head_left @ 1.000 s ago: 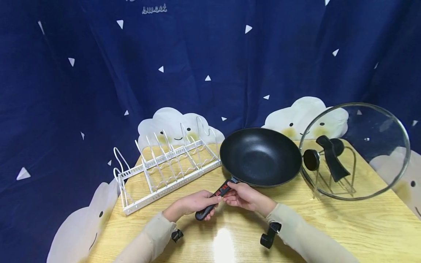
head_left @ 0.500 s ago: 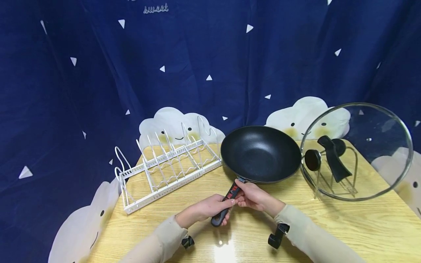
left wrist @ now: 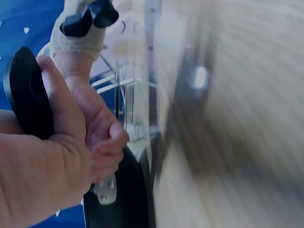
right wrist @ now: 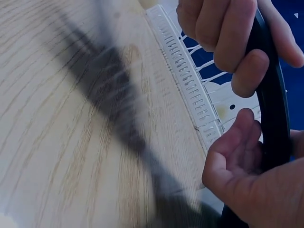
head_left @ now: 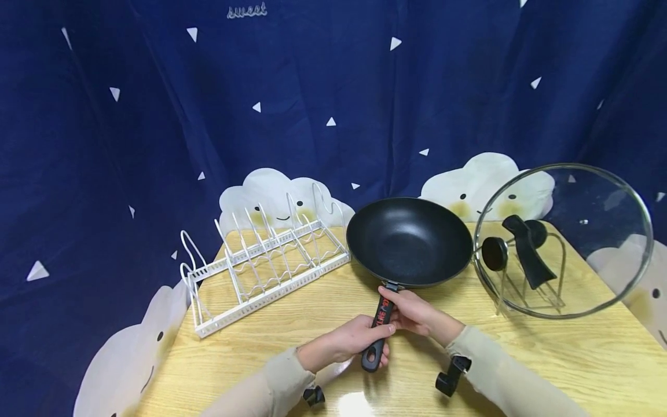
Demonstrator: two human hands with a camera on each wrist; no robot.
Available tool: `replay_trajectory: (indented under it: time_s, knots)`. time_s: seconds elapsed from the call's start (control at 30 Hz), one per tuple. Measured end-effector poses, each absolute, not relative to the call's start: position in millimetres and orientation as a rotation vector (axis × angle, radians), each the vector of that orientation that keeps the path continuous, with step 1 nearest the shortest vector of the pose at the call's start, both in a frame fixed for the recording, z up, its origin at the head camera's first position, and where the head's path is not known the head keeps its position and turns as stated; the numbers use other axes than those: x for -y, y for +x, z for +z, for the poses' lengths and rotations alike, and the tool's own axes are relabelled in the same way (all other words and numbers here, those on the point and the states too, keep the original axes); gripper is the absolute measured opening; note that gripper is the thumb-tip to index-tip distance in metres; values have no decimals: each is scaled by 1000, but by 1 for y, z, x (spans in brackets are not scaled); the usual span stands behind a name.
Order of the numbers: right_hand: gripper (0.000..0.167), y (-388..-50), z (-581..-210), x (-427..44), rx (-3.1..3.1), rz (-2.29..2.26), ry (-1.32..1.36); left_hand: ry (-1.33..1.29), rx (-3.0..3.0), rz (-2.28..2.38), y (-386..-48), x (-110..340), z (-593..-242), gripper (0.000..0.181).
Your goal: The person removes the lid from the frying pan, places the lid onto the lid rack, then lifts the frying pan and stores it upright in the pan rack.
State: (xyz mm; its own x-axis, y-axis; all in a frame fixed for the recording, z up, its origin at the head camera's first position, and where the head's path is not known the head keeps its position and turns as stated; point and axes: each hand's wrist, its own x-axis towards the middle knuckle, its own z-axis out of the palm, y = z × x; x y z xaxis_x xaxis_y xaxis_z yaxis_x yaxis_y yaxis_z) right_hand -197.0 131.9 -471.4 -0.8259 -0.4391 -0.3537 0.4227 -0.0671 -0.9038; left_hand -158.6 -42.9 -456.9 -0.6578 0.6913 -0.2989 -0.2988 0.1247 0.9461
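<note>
- Left hand: grip closed round the far-from-pan end of the one handle.
- Right hand: grip closed on the same handle, next to the pan.
- Handle: red lettering, partly covered, can't read it whole.
- One black pan, just beyond both hands, inside facing up.
- One white rack on the desk, left of pan.
- One glass lid on edge, right.
- Blue curtain behind: reads "sweet"; four clouds.
</note>
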Motion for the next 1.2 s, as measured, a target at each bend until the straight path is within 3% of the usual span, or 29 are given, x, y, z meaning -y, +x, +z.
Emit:
replay_trajectory:
  time_s: [0.3,0.77,1.2]
  knots:
    - [34,-195,-470,-149,-1497,-2017,-60,299,-1528,1787,-146,18,-462,16]
    - [21,-197,-466,-167,-1167,-2114,-48,172,-1330,1774,-141,-12,-467,19]
    - [30,-199,-467,-175,-685,-2174,-45,-5,-1092,1956,-131,-25,-462,12]
